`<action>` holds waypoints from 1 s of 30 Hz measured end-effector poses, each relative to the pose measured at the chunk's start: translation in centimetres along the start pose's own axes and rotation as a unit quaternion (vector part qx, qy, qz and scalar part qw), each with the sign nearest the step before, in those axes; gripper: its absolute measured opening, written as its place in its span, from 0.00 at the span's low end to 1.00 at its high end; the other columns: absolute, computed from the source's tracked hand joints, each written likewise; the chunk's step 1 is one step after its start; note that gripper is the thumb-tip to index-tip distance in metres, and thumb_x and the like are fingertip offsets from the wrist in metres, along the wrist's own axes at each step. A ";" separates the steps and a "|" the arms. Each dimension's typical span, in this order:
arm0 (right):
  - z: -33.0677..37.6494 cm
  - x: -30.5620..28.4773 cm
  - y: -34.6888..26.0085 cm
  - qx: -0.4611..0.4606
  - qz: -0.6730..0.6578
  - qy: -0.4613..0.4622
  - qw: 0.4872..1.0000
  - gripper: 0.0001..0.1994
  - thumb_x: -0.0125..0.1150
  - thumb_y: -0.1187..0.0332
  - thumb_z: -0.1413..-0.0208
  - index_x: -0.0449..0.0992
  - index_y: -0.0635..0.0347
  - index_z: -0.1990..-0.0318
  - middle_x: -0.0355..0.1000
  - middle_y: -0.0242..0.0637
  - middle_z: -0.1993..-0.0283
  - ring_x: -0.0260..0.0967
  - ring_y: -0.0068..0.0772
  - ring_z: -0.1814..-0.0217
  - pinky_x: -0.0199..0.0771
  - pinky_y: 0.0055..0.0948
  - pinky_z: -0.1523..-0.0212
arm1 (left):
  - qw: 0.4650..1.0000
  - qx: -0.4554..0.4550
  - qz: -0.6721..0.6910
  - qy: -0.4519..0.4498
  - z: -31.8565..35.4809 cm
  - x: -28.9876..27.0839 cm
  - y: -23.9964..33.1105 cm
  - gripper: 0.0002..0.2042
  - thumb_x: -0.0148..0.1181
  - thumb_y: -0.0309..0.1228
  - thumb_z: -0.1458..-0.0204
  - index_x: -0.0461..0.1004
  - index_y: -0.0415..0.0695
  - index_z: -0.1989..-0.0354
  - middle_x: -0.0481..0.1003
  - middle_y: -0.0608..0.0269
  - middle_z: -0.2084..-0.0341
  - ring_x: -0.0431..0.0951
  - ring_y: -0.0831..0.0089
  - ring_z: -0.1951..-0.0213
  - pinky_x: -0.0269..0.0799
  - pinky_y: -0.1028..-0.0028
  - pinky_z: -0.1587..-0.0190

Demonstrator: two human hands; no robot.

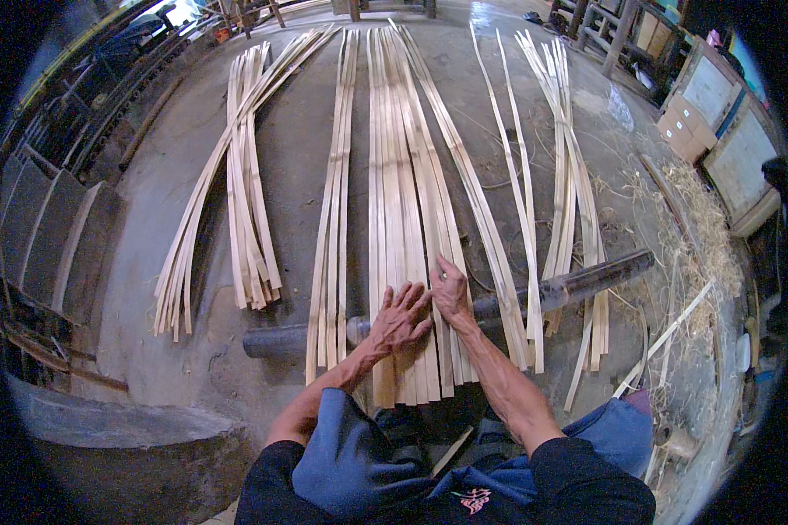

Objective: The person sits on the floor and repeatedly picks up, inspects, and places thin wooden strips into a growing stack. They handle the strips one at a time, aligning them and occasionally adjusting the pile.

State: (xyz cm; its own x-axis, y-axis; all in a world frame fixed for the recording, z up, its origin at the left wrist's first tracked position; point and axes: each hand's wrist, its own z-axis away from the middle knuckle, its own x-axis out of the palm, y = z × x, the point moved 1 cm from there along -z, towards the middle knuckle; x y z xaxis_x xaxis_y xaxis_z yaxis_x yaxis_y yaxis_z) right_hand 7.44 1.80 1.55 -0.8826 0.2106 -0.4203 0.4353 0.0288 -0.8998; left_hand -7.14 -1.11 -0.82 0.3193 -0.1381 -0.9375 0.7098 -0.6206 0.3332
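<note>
Pale bamboo strips lie side by side in a flat band running away from me, their near ends raised over a dark round pole. My left hand rests flat across the band with its fingers spread. Just right of it, close to touching, my right hand has its fingers curled at the band's right part, closed on a strip there. The exact grip is partly hidden by the hand itself. A narrow group of strips lies left of the band, and another group slants off to its right.
Crossed bundles of strips lie on the floor at left and right. Thin shavings are heaped along the right, by a cardboard box and wooden panels. A curved stone-like block stands at lower left.
</note>
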 end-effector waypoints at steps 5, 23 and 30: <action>0.4 0.9 1.5 0.059 0.044 -0.044 0.996 0.21 0.47 0.68 0.52 0.63 0.70 0.50 0.66 0.57 0.56 0.66 0.44 0.53 0.64 0.30 0.54 | 1.000 -0.003 -0.001 0.003 0.5 0.0 -0.3 0.30 0.41 0.51 0.51 0.52 0.47 0.42 0.50 0.55 0.42 0.45 0.57 0.39 0.34 0.51 0.40; 0.1 0.9 2.9 0.033 -0.032 -0.012 0.999 0.22 0.48 0.69 0.51 0.62 0.65 0.47 0.67 0.33 0.78 0.59 0.16 0.85 0.59 0.21 0.87 | 0.997 -0.004 0.023 -0.079 1.0 -2.3 -0.1 0.55 0.55 0.69 0.80 0.49 0.50 0.40 0.44 0.53 0.40 0.39 0.55 0.38 0.31 0.50 0.40; 1.0 1.7 2.9 0.086 -0.070 -0.036 0.993 0.22 0.48 0.68 0.50 0.61 0.65 0.46 0.63 0.32 0.85 0.58 0.17 0.86 0.59 0.22 0.86 | 0.998 0.000 0.014 -0.063 1.0 -2.0 -0.3 0.55 0.55 0.69 0.80 0.49 0.50 0.40 0.45 0.53 0.40 0.39 0.55 0.38 0.31 0.52 0.40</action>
State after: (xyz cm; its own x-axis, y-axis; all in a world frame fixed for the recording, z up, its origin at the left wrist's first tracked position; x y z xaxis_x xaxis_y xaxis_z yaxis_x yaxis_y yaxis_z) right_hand 6.99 1.24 -1.89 -0.9452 0.1455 -0.2922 0.2769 -0.1165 -0.9538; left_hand -8.62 -1.36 0.80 0.2572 -0.2523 -0.9328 0.7022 -0.6144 0.3598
